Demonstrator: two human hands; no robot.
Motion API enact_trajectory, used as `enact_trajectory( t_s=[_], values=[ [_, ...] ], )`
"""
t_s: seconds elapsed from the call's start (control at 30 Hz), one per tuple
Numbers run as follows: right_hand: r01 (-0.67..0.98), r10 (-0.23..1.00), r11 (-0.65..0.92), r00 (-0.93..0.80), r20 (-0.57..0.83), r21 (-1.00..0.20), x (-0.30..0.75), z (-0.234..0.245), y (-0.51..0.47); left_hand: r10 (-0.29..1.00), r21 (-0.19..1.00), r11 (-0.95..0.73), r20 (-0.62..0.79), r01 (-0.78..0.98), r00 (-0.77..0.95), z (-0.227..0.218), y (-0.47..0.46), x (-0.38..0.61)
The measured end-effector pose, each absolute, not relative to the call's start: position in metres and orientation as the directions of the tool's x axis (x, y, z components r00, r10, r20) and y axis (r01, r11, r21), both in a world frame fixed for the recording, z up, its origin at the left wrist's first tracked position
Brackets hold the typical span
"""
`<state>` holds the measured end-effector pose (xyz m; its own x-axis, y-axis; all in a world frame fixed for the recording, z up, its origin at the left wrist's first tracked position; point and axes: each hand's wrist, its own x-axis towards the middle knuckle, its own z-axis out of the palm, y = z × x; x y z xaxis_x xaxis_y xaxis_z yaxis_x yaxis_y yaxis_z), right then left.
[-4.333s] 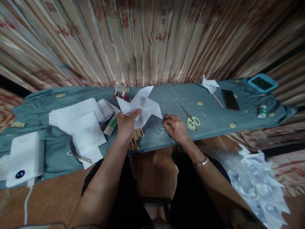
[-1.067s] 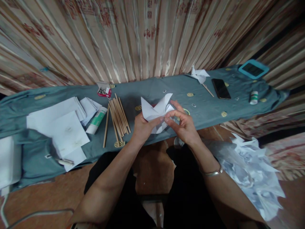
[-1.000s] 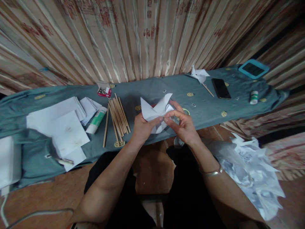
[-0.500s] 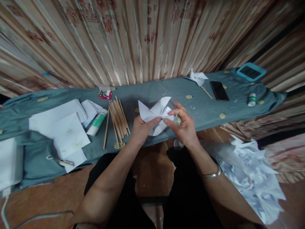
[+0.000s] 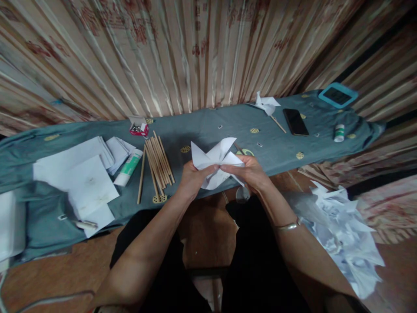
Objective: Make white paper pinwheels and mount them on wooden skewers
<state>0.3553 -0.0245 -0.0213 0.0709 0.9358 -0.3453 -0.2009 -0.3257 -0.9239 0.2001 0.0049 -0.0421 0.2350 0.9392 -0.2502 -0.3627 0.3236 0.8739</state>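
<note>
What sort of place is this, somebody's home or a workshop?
It looks like a room in a home used for handicraft, though I can't be sure. The patterned curtain and cloth-covered table seem homely, while the hand-held paper pinwheel suggests craft work.

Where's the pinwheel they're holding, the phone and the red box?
Held pinwheel (image 5: 220, 151): head view, on a white blade.
Phone (image 5: 295, 121): head view, middle of its dark face.
Red box (image 5: 145, 130): head view, on its red side.
</note>
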Motion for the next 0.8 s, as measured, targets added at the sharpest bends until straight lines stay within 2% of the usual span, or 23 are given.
enact_trajectory(
  t_s=[0.63, 0.8],
  values=[
    [-0.171, 0.967, -0.219, 0.09, -0.237, -0.961, 0.354, -0.035, -0.023, 0.949, 0.9, 0.299, -0.247, -0.318, 0.195, -0.046, 0.005, 0.201],
    [-0.175, 0.962, -0.248, 0.07, -0.263, -0.953, 0.353, -0.034, -0.025, 0.947, 0.905, 0.308, -0.262, -0.295, 0.183, -0.045, 0.005, 0.201]
  ],
)
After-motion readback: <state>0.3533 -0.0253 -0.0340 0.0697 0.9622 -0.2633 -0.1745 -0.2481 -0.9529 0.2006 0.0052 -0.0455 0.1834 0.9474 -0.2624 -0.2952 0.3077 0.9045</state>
